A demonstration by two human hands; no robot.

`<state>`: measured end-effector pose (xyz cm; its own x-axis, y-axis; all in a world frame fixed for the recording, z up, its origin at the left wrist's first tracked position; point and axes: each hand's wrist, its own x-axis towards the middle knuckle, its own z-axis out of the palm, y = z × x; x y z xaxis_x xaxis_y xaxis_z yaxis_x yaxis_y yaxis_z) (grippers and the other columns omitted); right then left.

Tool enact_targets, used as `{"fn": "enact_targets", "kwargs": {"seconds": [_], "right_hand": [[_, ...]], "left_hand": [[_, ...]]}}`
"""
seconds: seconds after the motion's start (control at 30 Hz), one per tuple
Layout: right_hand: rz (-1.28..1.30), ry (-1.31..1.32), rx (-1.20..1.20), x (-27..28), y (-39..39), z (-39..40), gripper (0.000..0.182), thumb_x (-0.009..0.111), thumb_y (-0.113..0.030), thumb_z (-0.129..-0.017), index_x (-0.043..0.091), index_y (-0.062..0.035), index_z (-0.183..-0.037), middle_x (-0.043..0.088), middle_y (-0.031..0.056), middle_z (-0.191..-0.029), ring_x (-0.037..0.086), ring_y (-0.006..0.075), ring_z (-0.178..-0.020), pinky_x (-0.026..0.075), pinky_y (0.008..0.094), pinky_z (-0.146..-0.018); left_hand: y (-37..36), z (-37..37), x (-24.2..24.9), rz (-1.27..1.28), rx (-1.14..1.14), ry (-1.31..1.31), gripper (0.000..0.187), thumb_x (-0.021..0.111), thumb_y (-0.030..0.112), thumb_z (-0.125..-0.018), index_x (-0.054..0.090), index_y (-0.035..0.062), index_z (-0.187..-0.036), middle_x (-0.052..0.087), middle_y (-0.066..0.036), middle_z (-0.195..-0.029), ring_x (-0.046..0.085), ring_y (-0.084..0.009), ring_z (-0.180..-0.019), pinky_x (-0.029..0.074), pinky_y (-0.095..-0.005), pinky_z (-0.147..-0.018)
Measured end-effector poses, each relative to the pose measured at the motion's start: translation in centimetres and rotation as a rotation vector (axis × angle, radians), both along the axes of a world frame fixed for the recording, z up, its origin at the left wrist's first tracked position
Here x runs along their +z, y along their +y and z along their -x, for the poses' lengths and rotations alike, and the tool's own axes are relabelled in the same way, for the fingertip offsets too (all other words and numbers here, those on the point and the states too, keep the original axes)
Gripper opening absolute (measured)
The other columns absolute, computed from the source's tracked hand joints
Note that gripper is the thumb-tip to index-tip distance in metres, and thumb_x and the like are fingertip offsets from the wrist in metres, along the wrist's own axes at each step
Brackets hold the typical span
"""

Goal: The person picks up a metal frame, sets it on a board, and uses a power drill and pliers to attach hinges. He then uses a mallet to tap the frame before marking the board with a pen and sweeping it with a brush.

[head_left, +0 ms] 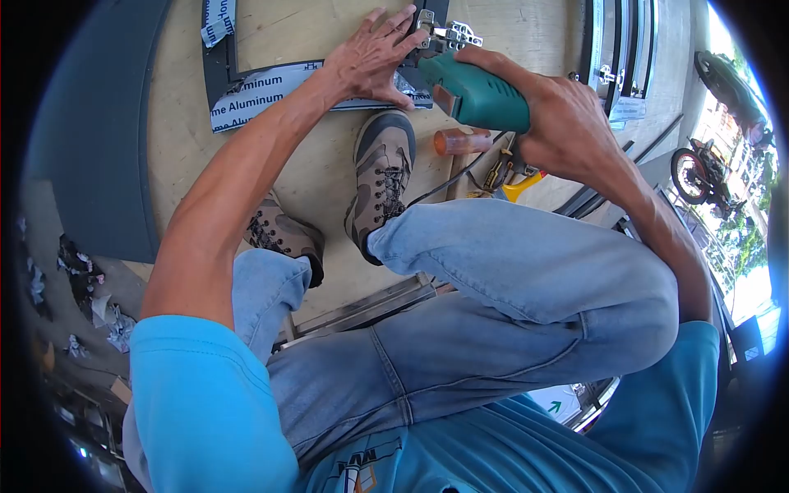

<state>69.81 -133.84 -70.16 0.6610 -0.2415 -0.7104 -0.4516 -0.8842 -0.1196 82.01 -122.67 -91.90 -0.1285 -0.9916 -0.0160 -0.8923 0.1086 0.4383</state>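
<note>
My right hand (pixel 567 123) is wrapped round a green power drill (pixel 485 97) with vent slots; its tip is hidden near the hinge. My left hand (pixel 374 62) lies with fingers spread across the corner of a dark aluminum frame (pixel 220 82) that has printed protective film (pixel 261 100) on it. The left index finger reaches a silver metal hinge (pixel 448 34) attached at the frame's edge, just above the drill. My left thumb points down over the frame's near edge, beside my shoe (pixel 383 164).
An orange translucent cylinder (pixel 462 142), a dark cord and several hand tools (pixel 503 172) lie right of my shoes. More dark frame pieces (pixel 629 57) with a hinge stand at the upper right. A dark panel (pixel 99 123) is at left; a motorcycle (pixel 707 174) is outside.
</note>
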Motion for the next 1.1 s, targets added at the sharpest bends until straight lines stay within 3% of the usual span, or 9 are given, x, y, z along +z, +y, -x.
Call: {"fn": "enact_targets", "kwargs": {"seconds": [0.1, 0.17, 0.5, 0.6, 0.7, 0.83, 0.9, 1.03, 1.1], "right_hand": [[-0.068, -0.042, -0.126, 0.3, -0.5, 0.4, 0.076, 0.072, -0.054, -0.064, 0.040, -0.0313, -0.130, 0.065, 0.0156, -0.090, 0.065, 0.0348, -0.082, 0.051, 0.0449, -0.083], [-0.168, -0.155, -0.337, 0.4, -1.4, 0.1, 0.086, 0.058, -0.003, -0.052, 0.040, -0.0308, -0.131, 0.061, 0.0169, -0.105, 0.063, 0.0343, -0.086, 0.050, 0.0418, -0.087], [-0.220, -0.159, -0.640, -0.2, -2.3, 2.3, 0.085, 0.060, -0.003, -0.053, 0.039, -0.0201, -0.133, 0.056, 0.0178, -0.113, 0.060, 0.0372, -0.094, 0.047, 0.0459, -0.089], [-0.176, -0.157, -0.525, 0.0, -1.1, 2.6, 0.087, 0.080, -0.030, -0.058, 0.039, -0.0211, -0.134, 0.055, 0.0152, -0.117, 0.058, 0.0353, -0.099, 0.044, 0.0463, -0.092], [-0.173, -0.216, -0.569, -0.5, -0.8, 3.3, 0.092, 0.083, -0.042, -0.055, 0.039, -0.0224, -0.133, 0.056, 0.0155, -0.116, 0.058, 0.0354, -0.098, 0.044, 0.0468, -0.092], [-0.209, -0.143, -0.683, -0.1, -0.8, 3.0, 0.086, 0.080, -0.033, -0.058, 0.040, -0.0241, -0.132, 0.057, 0.0152, -0.115, 0.059, 0.0356, -0.097, 0.044, 0.0469, -0.093], [-0.177, -0.180, -0.441, -0.4, -1.1, 3.4, 0.083, 0.076, -0.022, -0.058, 0.040, -0.0244, -0.133, 0.058, 0.0147, -0.113, 0.060, 0.0346, -0.095, 0.044, 0.0466, -0.092], [-0.181, -0.198, -0.451, -0.5, -1.3, 3.5, 0.082, 0.068, -0.012, -0.058, 0.039, -0.0251, -0.133, 0.058, 0.0149, -0.113, 0.061, 0.0340, -0.095, 0.044, 0.0467, -0.093], [-0.223, -0.191, -0.691, 0.0, -1.3, 3.4, 0.081, 0.066, -0.009, -0.059, 0.038, -0.0251, -0.133, 0.058, 0.0153, -0.112, 0.060, 0.0344, -0.096, 0.043, 0.0463, -0.094]], "left_hand": [[0.5, 0.1, -1.0, 0.061, 0.023, 0.045, 0.108, 0.066, 0.068, -0.055, 0.027, 0.0076, -0.136, 0.034, -0.023, -0.137, 0.018, -0.0297, -0.135, 0.010, -0.0465, -0.111], [-0.3, -0.2, -2.0, 0.116, 0.045, 0.079, 0.109, 0.065, 0.070, -0.055, 0.027, 0.0080, -0.136, 0.034, -0.023, -0.136, 0.018, -0.0295, -0.135, 0.010, -0.0464, -0.111], [0.3, 0.2, -1.7, 0.050, 0.039, 0.111, 0.110, 0.062, 0.073, -0.055, 0.026, 0.0099, -0.137, 0.030, -0.020, -0.140, 0.014, -0.0268, -0.136, 0.007, -0.0444, -0.112], [0.2, 0.1, -1.6, 0.039, 0.035, 0.108, 0.110, 0.063, 0.072, -0.055, 0.026, 0.0108, -0.138, 0.030, -0.020, -0.140, 0.015, -0.0266, -0.136, 0.007, -0.0443, -0.112], [0.0, 0.2, -1.4, 0.025, 0.034, 0.104, 0.109, 0.064, 0.072, -0.054, 0.026, 0.0118, -0.138, 0.030, -0.020, -0.140, 0.016, -0.0266, -0.136, 0.007, -0.0443, -0.112], [0.0, 0.1, -1.4, 0.015, 0.034, 0.101, 0.109, 0.064, 0.071, -0.054, 0.026, 0.0122, -0.138, 0.032, -0.019, -0.140, 0.016, -0.0262, -0.136, 0.007, -0.0446, -0.112], [0.0, 0.2, -1.4, 0.020, 0.035, 0.111, 0.109, 0.064, 0.071, -0.054, 0.027, 0.0120, -0.138, 0.032, -0.019, -0.140, 0.016, -0.0258, -0.136, 0.007, -0.0448, -0.112], [0.0, 0.1, -1.4, 0.021, 0.034, 0.109, 0.107, 0.064, 0.071, -0.055, 0.028, 0.0119, -0.137, 0.032, -0.018, -0.139, 0.016, -0.0250, -0.136, 0.007, -0.0451, -0.111], [0.0, 0.1, -1.3, 0.019, 0.029, 0.112, 0.107, 0.064, 0.071, -0.055, 0.028, 0.0120, -0.137, 0.033, -0.018, -0.139, 0.015, -0.0249, -0.136, 0.007, -0.0450, -0.112]]}}
